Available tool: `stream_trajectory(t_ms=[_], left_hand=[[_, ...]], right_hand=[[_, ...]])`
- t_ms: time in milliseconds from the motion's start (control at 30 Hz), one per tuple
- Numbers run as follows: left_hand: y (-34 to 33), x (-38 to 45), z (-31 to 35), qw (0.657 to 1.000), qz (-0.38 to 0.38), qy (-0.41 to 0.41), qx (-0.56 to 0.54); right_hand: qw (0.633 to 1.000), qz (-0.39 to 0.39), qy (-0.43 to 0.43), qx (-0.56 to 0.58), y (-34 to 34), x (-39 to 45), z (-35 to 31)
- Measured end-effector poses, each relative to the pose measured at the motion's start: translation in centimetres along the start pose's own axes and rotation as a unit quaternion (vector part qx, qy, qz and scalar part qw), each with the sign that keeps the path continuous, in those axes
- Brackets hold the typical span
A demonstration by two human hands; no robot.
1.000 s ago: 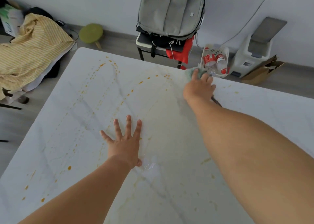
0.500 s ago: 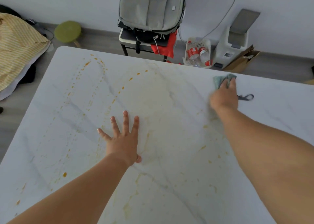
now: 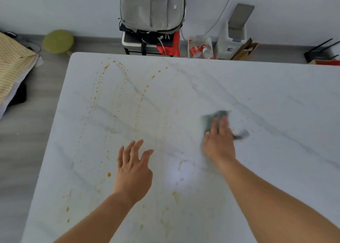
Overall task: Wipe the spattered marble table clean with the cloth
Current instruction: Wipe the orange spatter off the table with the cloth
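The white marble table (image 3: 276, 95) fills most of the view. Orange spatter drops (image 3: 103, 88) run in dotted lines across its left half, with fainter yellowish smears near the front. My right hand (image 3: 219, 141) presses flat on a grey-green cloth (image 3: 211, 118) right of the table's middle; the cloth shows beyond my fingertips and is motion-blurred. A small dark loop of the cloth (image 3: 241, 135) sticks out to the right of the hand. My left hand (image 3: 133, 167) hovers or rests on the table left of centre, fingers spread, holding nothing.
Behind the far edge stand a stool with a grey backpack (image 3: 152, 7) and red fabric, a white basket with bottles (image 3: 200, 47), a white bin (image 3: 233, 36) and a brown paper bag. A green stool (image 3: 58, 41) and yellow striped cloth (image 3: 12, 58) lie at left.
My right hand has swept the cloth from the far edge toward me and back toward the table's middle. My left hand has lifted its palm slightly and drawn its fingers closer together.
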State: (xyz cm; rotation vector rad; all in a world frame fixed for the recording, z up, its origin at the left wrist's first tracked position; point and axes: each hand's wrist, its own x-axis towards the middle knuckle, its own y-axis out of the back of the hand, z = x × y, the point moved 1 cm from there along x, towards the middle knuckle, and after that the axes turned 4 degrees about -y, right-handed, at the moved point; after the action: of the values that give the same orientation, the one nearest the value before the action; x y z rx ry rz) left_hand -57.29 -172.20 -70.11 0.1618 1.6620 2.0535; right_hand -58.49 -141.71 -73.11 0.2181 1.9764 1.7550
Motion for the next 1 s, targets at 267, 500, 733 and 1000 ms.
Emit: stream_trajectory(t_ms=[267,500,733,1000], left_hand=[[1.7,-5.0,-5.5,0.994,0.023,0.079,-0.078],[2.2,-8.3,-6.1,0.995,-0.062,0.029,-0.069],[1.2,-12.9,-6.5,0.991,-0.123,0.002,0.051],[-1.2,-16.0,-7.0,0.956,-0.246,0.048,0.154]], right_hand=[[0.910,-0.088,0.404,-0.021,-6.2,-19.3,-9.2],[0.993,-0.082,0.085,0.005,-5.5,-19.8,-10.7],[0.911,-0.101,0.380,-0.121,-6.8,-22.6,-6.9],[0.901,-0.174,0.396,-0.026,-8.9,-35.2,-6.0]])
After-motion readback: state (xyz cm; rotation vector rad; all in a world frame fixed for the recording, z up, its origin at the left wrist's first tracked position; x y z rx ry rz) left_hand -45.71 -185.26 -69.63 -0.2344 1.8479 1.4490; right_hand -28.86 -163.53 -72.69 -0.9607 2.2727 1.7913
